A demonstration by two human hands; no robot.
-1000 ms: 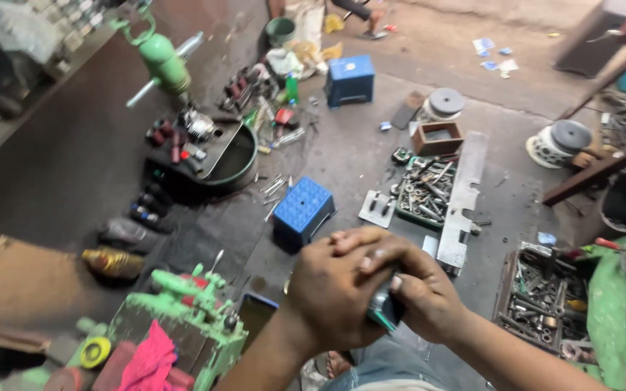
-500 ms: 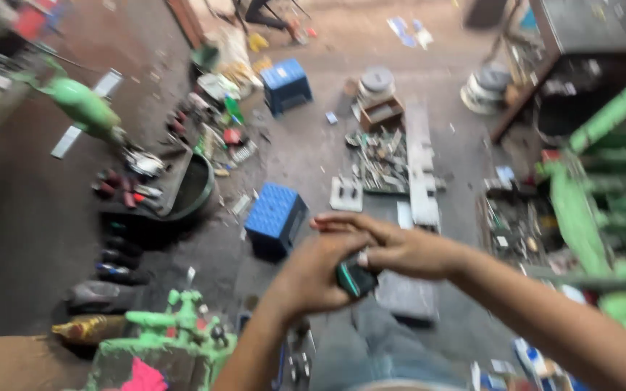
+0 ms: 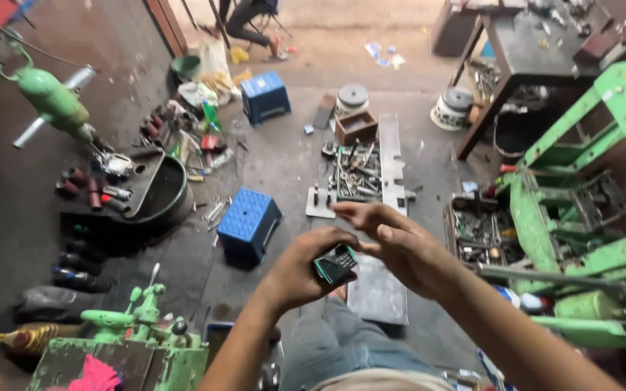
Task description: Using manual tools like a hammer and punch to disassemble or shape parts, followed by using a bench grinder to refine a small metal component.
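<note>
Both hands around small dark part

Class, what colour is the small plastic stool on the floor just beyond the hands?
Blue. The small plastic stool shows best in the head view, left of the left hand.

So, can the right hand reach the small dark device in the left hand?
Probably yes. The right hand hovers open right beside the small dark device held by the left hand, with nothing between them.

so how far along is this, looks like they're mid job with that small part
Done: nothing visibly finished; tools lie spread in the tool tray on the floor. In hand: left hand grips a small dark green-edged part, right hand open beside it. Left: cannot tell.
</note>
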